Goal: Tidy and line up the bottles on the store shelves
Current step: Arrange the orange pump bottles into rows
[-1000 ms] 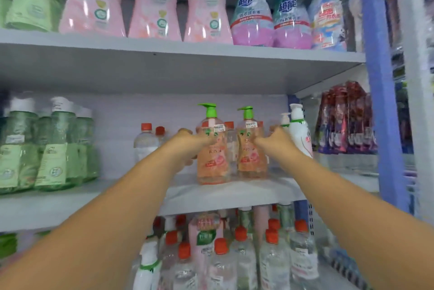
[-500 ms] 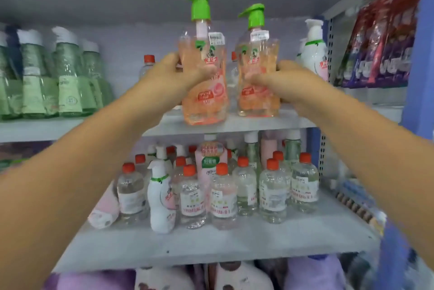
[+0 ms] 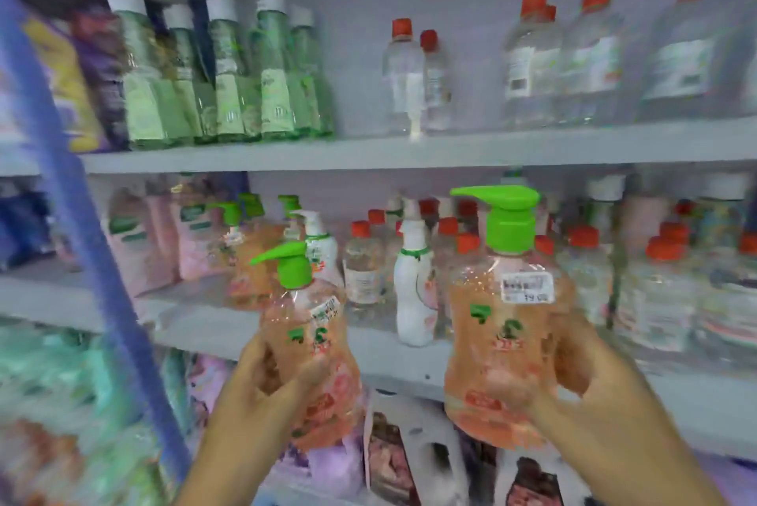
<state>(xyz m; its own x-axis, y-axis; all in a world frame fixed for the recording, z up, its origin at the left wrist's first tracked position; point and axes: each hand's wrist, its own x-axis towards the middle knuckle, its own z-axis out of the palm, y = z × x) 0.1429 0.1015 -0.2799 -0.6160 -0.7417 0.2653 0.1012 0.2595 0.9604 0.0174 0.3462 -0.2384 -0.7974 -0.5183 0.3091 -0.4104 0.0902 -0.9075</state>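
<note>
I hold two orange pump bottles with green pump tops in front of the shelves. My left hand (image 3: 262,378) grips the smaller-looking left pump bottle (image 3: 311,346) around its waist. My right hand (image 3: 573,378) grips the right pump bottle (image 3: 504,325), which bears a white price sticker. Both bottles are upright and off the shelf, level with the middle shelf (image 3: 229,325). More orange pump bottles (image 3: 250,255) stand on that shelf at the left, behind the one in my left hand.
Clear red-capped bottles (image 3: 663,292) crowd the middle shelf's right side, with a white pump bottle (image 3: 413,292) near its front. The upper shelf (image 3: 409,149) carries green bottles (image 3: 229,88) and clear bottles (image 3: 403,75). A blue upright post (image 3: 94,243) runs down the left.
Both hands have lifted the two orange pump bottles off the upper shelf and brought them down and towards me. The view has swung left, showing the blue post and other shelf sections.
</note>
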